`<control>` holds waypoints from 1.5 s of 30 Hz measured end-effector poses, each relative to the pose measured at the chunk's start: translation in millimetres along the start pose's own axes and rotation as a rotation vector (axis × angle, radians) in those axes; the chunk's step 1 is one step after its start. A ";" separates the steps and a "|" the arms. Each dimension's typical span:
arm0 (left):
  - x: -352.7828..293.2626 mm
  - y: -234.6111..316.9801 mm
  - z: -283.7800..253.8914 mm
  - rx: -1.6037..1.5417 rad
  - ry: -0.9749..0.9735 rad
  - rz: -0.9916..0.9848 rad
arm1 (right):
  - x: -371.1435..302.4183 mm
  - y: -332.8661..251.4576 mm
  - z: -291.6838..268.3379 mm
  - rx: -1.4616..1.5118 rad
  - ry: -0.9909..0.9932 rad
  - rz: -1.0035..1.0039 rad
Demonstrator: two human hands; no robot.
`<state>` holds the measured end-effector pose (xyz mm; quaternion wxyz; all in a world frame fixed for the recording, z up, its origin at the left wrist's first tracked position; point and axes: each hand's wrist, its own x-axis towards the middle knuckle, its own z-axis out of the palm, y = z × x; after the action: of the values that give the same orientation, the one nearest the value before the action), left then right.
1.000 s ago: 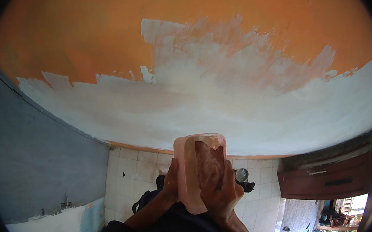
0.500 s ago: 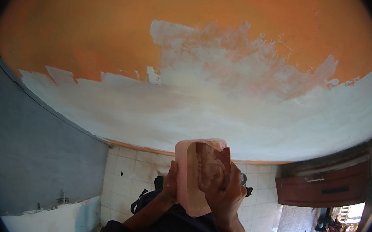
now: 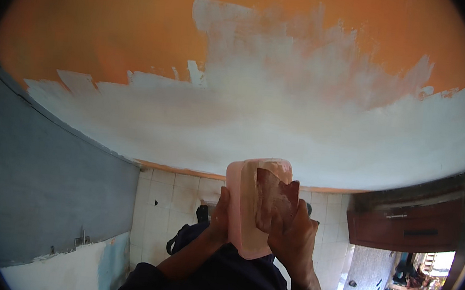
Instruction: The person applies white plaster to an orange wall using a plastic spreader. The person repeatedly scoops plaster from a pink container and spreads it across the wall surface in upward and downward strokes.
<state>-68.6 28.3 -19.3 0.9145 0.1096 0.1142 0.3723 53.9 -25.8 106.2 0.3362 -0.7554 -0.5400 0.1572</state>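
My left hand (image 3: 220, 217) grips the long left side of a pink plastic box (image 3: 232, 201), its thumb along the wall and its other fingers hidden behind. The box is a deep rectangle with rounded corners, tilted up in front of my body, with pale residue inside. My right hand (image 3: 294, 237) is closed on a flat reddish-brown spreader (image 3: 275, 196), smeared with whitish material and uneven at its top edge. The spreader lies over the box's opening and hides part of the inside.
Ahead rises an orange wall (image 3: 115, 27) with a broad, ragged white coating (image 3: 234, 123) over its lower part. A grey panel (image 3: 50, 172) stands on the left. White floor tiles (image 3: 153, 215) lie below, and a brown wooden door (image 3: 403, 228) is at right beside a bright opening.
The whole view has tilted down a little, so the wall sits higher in it. Both hands, the box and the spreader appear slightly higher and farther right. Both grips are kept.
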 end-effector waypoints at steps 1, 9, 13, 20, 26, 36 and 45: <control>0.9 0.9 0.5 0.001 -0.009 0.001 | 0.6 -0.6 0.3 0.006 0.013 -0.013; 1.0 0.8 0.4 0.053 -0.028 -0.036 | 2.9 -3.5 4.9 0.000 0.047 0.024; -0.6 4.5 9.1 0.131 0.030 0.007 | 3.1 -5.0 10.7 0.037 0.071 0.044; 0.4 5.0 -0.2 0.045 0.035 0.049 | 11.4 -9.3 16.7 0.062 0.075 0.021; 3.4 2.5 -10.2 -0.088 -0.071 0.055 | 12.9 -4.7 18.9 0.056 0.100 -0.030; 3.9 6.7 -0.8 0.068 0.001 0.101 | 2.1 2.9 14.8 -0.029 0.130 -0.067; 2.7 7.3 9.0 0.083 0.084 0.091 | -4.9 9.6 10.9 0.088 0.225 0.024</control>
<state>-68.8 34.3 -9.0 0.8857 0.1368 0.1625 0.4128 52.4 -28.4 91.2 0.4255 -0.7593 -0.4823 0.0991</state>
